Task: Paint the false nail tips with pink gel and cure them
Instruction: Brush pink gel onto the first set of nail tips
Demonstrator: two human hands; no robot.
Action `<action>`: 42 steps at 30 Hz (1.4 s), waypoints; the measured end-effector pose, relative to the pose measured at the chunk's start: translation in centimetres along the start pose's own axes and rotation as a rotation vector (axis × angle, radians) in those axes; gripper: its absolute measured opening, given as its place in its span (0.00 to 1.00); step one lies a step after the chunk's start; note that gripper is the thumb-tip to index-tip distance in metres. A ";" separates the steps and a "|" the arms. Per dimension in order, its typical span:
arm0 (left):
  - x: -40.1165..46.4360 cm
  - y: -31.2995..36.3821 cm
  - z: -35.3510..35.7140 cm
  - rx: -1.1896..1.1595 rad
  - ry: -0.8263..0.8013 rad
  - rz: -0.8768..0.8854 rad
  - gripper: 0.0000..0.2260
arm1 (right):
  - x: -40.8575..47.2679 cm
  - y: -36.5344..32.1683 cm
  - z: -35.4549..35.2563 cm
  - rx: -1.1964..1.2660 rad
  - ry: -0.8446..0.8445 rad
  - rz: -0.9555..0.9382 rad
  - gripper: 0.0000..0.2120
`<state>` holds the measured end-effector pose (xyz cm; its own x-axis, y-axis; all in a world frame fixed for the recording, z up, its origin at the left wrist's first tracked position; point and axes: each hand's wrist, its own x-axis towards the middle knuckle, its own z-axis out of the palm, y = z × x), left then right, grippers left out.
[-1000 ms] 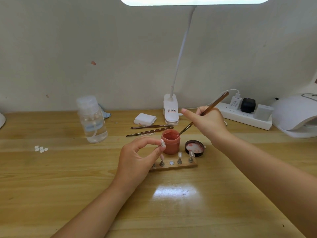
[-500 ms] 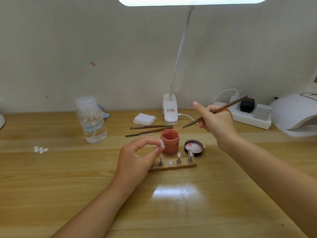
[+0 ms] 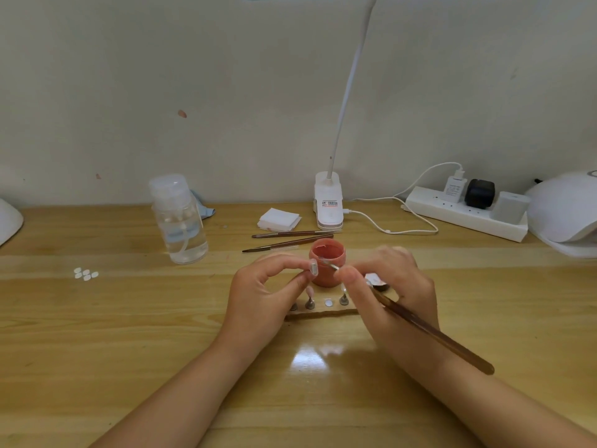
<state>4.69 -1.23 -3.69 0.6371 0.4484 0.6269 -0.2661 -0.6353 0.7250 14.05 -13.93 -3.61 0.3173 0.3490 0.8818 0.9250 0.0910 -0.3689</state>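
Observation:
My left hand (image 3: 268, 292) pinches a small stand with a clear false nail tip (image 3: 313, 267) on top, held up in front of the open pink gel pot (image 3: 327, 268). My right hand (image 3: 389, 286) grips a brown brush (image 3: 429, 331), its tip touching or just beside that nail tip. Below the hands lies a wooden holder strip (image 3: 323, 313) with more nail tips on metal stands (image 3: 310, 300). The pot's black lid (image 3: 381, 284) is mostly hidden behind my right hand.
Two spare brushes (image 3: 290, 239) lie behind the pot. A clear pump bottle (image 3: 179, 221) stands at left, with loose nail tips (image 3: 85, 273) nearby. White pads (image 3: 279, 218), a clip lamp (image 3: 329, 205), a power strip (image 3: 465, 211) and a white curing lamp (image 3: 565, 211) line the back.
My right hand has drawn the brush out of the pot, swung it round and brought its tip down to the nail tip in my left hand. The left hand has stayed put.

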 end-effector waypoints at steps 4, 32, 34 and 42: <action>0.0 -0.1 0.1 0.003 0.008 -0.012 0.11 | -0.4 0.0 0.0 -0.002 -0.004 -0.027 0.13; 0.0 -0.2 0.1 0.018 -0.005 -0.037 0.08 | -0.8 0.6 1.0 -0.068 -0.007 -0.064 0.12; 0.0 -0.2 0.2 0.012 -0.007 -0.041 0.07 | -0.8 0.6 0.9 -0.063 -0.003 -0.061 0.12; 0.0 -0.3 0.1 0.011 -0.005 -0.044 0.08 | -0.8 0.6 0.9 -0.069 -0.003 -0.053 0.13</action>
<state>4.86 -1.12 -3.91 0.6512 0.4730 0.5935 -0.2299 -0.6223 0.7483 14.13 -13.29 -4.80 0.2670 0.3487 0.8984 0.9527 0.0446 -0.3005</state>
